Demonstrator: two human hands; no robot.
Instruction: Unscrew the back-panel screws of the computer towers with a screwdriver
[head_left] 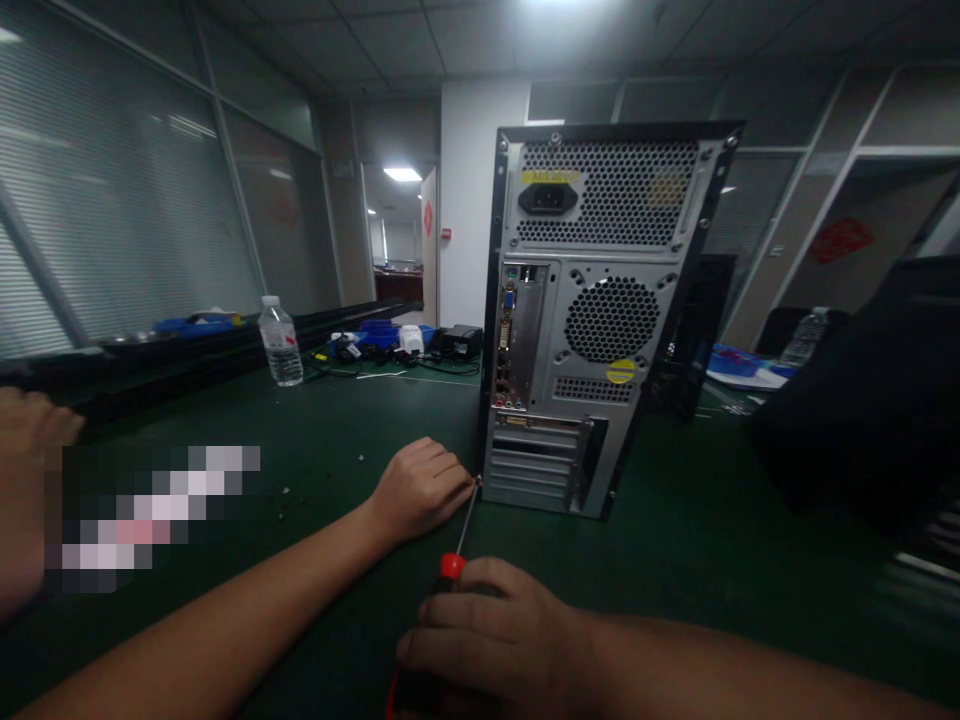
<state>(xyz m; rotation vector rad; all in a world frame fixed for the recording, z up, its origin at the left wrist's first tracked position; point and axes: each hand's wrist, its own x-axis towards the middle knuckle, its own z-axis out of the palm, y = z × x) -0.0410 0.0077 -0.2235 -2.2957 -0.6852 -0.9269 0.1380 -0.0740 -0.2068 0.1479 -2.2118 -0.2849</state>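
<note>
A computer tower point(540, 340) stands upright on the green table, its metal back panel facing me. My right hand point(502, 640) is wrapped around the red and black handle of a screwdriver point(452, 567). The thin shaft points up and away, with its tip at the lower left corner of the case. There my left hand point(424, 485) is closed, fingertips pinched on a tiny shiny screw point(478, 481) beside the tip. Whether the tip sits in the screw head is too small to tell.
Another person's hand point(30, 430) rests at the far left, near a blurred-out patch. A water bottle point(280, 342) and a pile of cables and adapters point(405, 342) stand behind. On the right is a large dark object point(862, 380). Small bits lie on the green table point(337, 410).
</note>
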